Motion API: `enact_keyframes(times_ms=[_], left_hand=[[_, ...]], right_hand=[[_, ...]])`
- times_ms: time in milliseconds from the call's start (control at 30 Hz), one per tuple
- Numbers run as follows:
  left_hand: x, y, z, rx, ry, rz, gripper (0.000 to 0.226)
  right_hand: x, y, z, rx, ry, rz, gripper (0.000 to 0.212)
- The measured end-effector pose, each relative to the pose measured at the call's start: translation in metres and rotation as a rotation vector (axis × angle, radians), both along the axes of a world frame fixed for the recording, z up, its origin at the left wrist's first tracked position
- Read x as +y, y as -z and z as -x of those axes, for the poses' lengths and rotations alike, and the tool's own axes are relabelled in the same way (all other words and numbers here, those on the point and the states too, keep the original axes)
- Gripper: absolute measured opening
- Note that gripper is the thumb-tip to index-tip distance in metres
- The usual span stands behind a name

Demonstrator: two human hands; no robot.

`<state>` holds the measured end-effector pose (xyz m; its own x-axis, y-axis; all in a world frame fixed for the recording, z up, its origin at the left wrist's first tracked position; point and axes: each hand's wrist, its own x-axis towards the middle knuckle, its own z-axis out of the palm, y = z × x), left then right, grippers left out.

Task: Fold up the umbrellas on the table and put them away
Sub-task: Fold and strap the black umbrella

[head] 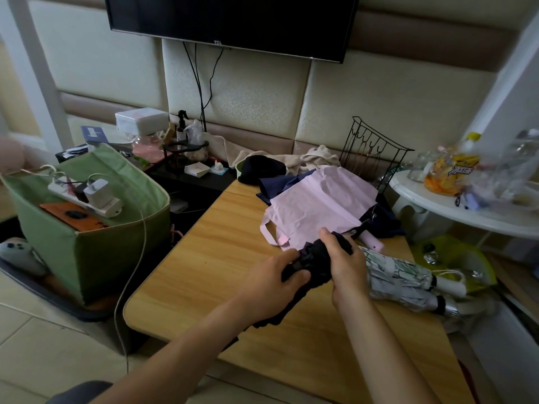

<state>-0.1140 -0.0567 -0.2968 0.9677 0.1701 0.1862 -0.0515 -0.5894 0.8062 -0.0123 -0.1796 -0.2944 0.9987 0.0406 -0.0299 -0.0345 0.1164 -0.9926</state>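
Hands on black umbrella [313,265] at surface [210,258] centre: left hand [274,282] clamping bunched canopy, right hand [341,263] wrapping upper end. Soft, limp, slippery fabric; best gripped around stiff ribs.

Matt black cloth umbrella [313,265], wood-grain table [221,258]

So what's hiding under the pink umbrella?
Under the pink umbrella lies a dark blue umbrella, peeking out at its far-left edge and at the right. The pink cloth covers most of it, so its handle and how folded it is can't be seen.
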Motion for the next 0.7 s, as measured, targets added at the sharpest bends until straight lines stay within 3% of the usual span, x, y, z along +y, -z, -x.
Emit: enact_keyframes(times_ms=[100, 167, 233, 300, 433, 700], left_hand=[[0.001, -0.001, 0.001, -0.005, -0.013, 0.004, 0.015], [0.007, -0.002, 0.001, 0.005, -0.011, 0.015, 0.011], [0.015, -0.005, 0.0, 0.012, 0.011, 0.025, 0.009], [0.022, -0.003, -0.001, 0.012, 0.028, -0.047, 0.012], [0.024, 0.007, 0.0, 0.017, 0.041, -0.235, 0.015], [0.019, 0.01, 0.002, -0.071, 0.067, -0.354, 0.019]], right_hand=[[-0.002, 0.001, -0.002, -0.122, 0.019, 0.231, 0.031], [-0.006, 0.005, -0.005, -0.439, 0.012, 0.408, 0.041], [-0.01, 0.008, -0.011, -0.801, -0.139, 0.57, 0.046], [-0.014, 0.011, -0.016, -0.962, -0.346, 0.781, 0.05], [-0.015, 0.022, -0.018, -0.893, -0.399, 0.971, 0.048], [-0.003, 0.023, -0.005, -0.927, -0.092, 0.88, 0.045]])
